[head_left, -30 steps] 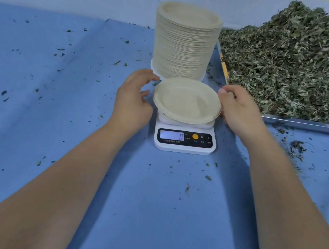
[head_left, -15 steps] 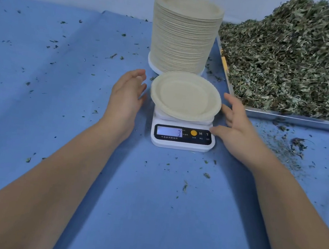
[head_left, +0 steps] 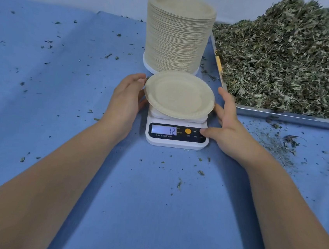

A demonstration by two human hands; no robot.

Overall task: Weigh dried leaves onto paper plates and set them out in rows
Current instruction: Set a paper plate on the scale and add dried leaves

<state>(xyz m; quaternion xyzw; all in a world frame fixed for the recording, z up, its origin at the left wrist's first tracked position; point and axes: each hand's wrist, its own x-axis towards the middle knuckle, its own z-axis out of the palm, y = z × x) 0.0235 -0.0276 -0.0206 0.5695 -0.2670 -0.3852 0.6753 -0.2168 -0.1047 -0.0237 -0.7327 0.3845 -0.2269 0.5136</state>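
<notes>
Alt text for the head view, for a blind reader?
An empty paper plate sits on a white scale reading 12, the left hand open beside it and the right hand resting its thumb on the scale's front corner. Behind stand a tall plate stack and a tray of dried leaves.

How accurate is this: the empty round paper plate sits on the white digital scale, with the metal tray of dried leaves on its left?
Wrong side: in the head view the metal tray of dried leaves lies right of the white digital scale.
</notes>
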